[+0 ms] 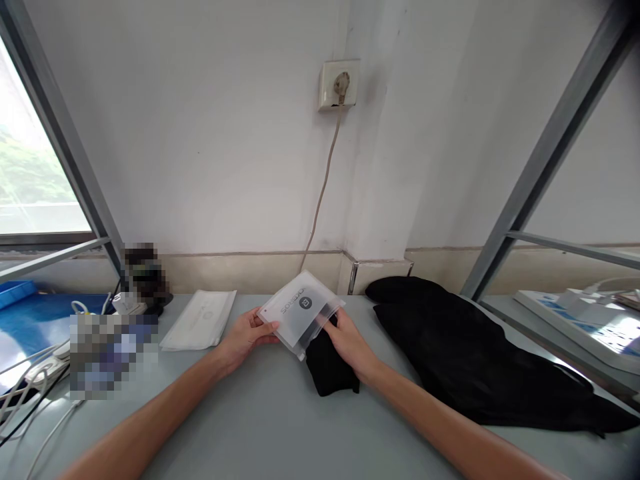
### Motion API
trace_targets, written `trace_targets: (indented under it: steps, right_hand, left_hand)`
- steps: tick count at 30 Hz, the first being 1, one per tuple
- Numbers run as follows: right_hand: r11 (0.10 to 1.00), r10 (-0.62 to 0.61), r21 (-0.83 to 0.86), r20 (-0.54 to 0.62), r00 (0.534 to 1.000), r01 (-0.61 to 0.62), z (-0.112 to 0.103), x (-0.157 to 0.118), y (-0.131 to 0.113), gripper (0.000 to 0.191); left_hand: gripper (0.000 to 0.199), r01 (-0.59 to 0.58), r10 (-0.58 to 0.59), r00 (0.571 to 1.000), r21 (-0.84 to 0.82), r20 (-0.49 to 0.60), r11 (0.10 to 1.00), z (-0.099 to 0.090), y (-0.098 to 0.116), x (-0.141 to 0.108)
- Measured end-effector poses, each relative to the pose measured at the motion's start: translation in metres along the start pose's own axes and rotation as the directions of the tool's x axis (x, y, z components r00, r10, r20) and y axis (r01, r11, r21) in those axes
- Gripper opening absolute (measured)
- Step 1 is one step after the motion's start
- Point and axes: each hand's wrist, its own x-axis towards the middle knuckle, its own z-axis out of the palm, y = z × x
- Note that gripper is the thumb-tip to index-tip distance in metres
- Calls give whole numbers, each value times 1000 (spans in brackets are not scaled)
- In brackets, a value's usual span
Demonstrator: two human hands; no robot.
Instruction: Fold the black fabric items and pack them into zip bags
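A frosted plastic zip bag (296, 308) with a round dark logo and lettering is held above the table, tilted. My left hand (246, 339) pinches its left edge between thumb and fingers. At the bag's lower right opening, my right hand (347, 343) grips a folded piece of black cloth (330, 365). Part of the cloth is inside the bag and shows dark through the plastic; the rest hangs out below. My right fingertips are partly hidden by the bag.
A stack of similar white bags (201, 321) lies left of my hands. A large black fabric piece (465, 353) spreads across the table's right side. Cables (47, 373) and blurred items sit at far left. A power strip (583, 320) is at right. A cord (326, 175) hangs from the wall socket.
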Motion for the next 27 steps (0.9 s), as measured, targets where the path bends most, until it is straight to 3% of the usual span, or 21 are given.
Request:
trace_targets:
  steps: [3,5,7,9,11,13,15,18,21,23,25,27]
  right_hand:
    - [982,76,171,58,995,-85,2,-3,-3,61]
    - [971,58,218,173,983,-95,3,-8,-9,62]
    - [985,31,151,332,943,-85,3,-13,-15,57]
    - [998,42,17,502,864,-59,1,-16,-20,51]
    - [996,68,-91,615,786,-15,-3,-17,-22,43]
    - [990,55,-137,643,764,44,-8,-14,-21,37]
    - [985,33,-152,639,769,85,-12,-10,-21,35]
    - [978,34,-170,700,713,120,-18,-6,-24,34]
    - [974,37,-171,773,633,151,-22,-5,-30,34]
    - [978,35,-157,770,637,136,-20,-6,-33,35]
    - [987,22,-123,739,674,103,-17,-9,-35,38]
    - [992,-10,-78,713,701,94,-13,-12,-36,41]
  left_hand:
    - [51,4,-6,1000,-90,-27,996,7,-1,-1]
    - [48,4,-17,996,-136,-91,991,9,-2,0]
    - [48,19,-37,989,-127,-146,992,8,-4,0]
    - [52,15,-19,982,-20,-188,1000,6,-6,1]
    - [56,-54,96,971,188,-221,981,4,-9,0]
    - [55,-149,246,944,383,-219,912,3,-9,0]
    - [52,-175,276,944,438,-179,882,0,-6,-1]
    - [46,-42,78,994,378,-80,925,-7,3,-2]
    - [47,100,-123,991,317,53,943,-11,12,-6]
    - [48,148,-201,962,269,185,952,-7,16,-11]
    - [49,163,-240,928,267,286,950,1,15,-16]
    - [46,143,-233,930,303,284,942,8,12,-19]
